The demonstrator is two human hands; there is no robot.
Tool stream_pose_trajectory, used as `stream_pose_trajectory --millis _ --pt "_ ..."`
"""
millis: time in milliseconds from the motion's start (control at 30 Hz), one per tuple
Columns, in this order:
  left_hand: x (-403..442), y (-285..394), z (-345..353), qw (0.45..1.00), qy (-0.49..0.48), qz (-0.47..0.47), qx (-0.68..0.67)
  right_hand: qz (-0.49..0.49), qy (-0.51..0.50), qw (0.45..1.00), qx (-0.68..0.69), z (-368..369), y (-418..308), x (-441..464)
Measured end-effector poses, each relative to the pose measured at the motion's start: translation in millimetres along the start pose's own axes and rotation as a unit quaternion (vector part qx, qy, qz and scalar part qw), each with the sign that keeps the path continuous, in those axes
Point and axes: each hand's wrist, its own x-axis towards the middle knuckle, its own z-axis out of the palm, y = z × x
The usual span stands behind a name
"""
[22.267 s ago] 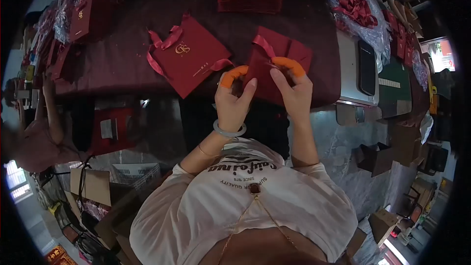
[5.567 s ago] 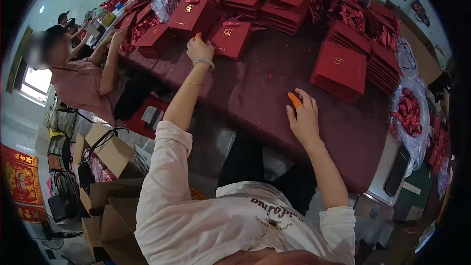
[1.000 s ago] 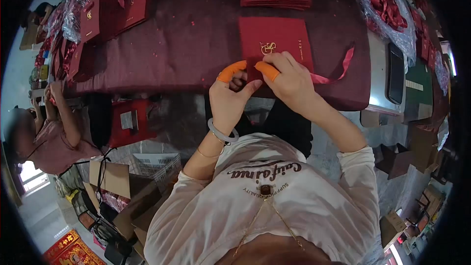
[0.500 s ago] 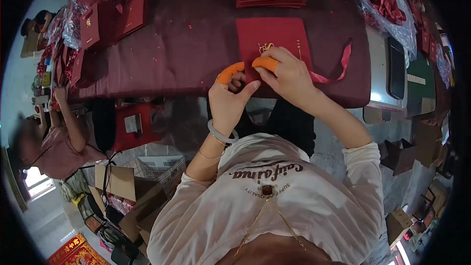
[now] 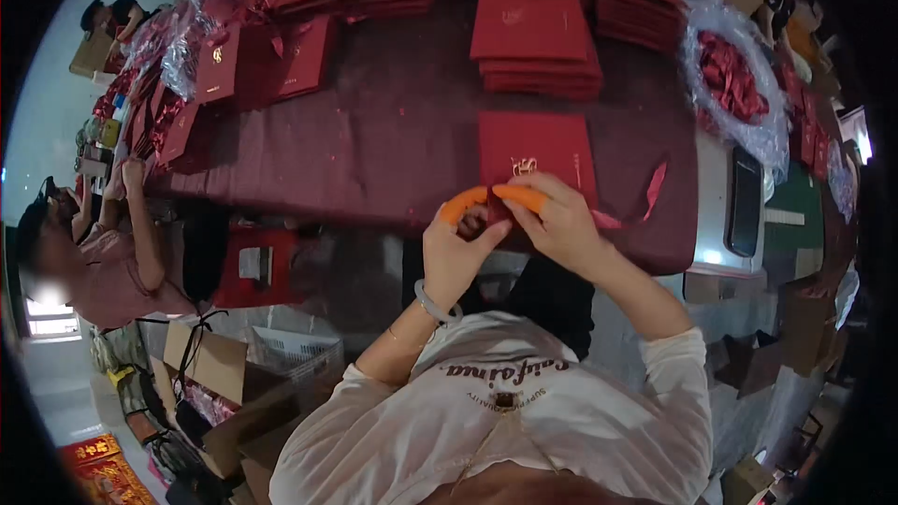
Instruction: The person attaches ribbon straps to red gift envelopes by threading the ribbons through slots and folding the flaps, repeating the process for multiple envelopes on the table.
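A flat red paper gift bag [image 5: 538,142] with gold print lies on the cloth-covered table in front of me. My left hand [image 5: 460,241] is closed at its near edge, thumb and forefinger pinching there. My right hand [image 5: 558,224] pinches the same edge from the right, its fingertips almost meeting the left ones. Each forefinger wears an orange finger cot. What lies between the fingertips is small and mostly hidden. A red ribbon [image 5: 657,191] trails out on the right, beside my right hand.
A stack of red bags [image 5: 533,28] stands behind, with more stacks along the back. Upright red bags [image 5: 217,65] are at left. A plastic bag of red ribbons [image 5: 734,84] and a black phone [image 5: 745,201] lie right. A co-worker [image 5: 112,262] sits at left.
The view has tilted up, so the table sits lower in the frame and more stacks show behind. My fingertips have come closer together at the bag's near edge.
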Motion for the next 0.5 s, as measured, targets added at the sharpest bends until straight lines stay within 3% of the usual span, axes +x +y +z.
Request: stream_pose_trajectory --millis 67,167,267,333,400,467,500 --pt "2 -3 -1 1.0 -0.016 -0.006 0.0 0.121 0.012 0.989 0.08 2 1 -1" --pt "3 5 -6 1.0 -0.028 -0.002 -0.014 0.117 -0.02 0.988 0.102 -7 -1 5" --pt "8 -10 -10 0.973 -0.077 -0.042 -0.214 0.116 -0.06 0.985 0.11 -20 9 7" --pt "20 -4 -13 0.984 -0.035 0.172 0.011 0.218 -0.098 0.914 0.327 -24 14 7" --pt "21 4 -9 0.987 -0.03 0.16 -0.006 0.23 -0.114 0.915 0.312 -25 13 5" --pt "23 8 -9 0.992 -0.097 0.072 0.028 0.215 -0.077 0.931 0.284 -19 12 4" --pt "25 15 -11 0.987 -0.096 0.112 0.057 0.199 -0.058 0.935 0.288 -15 12 3"
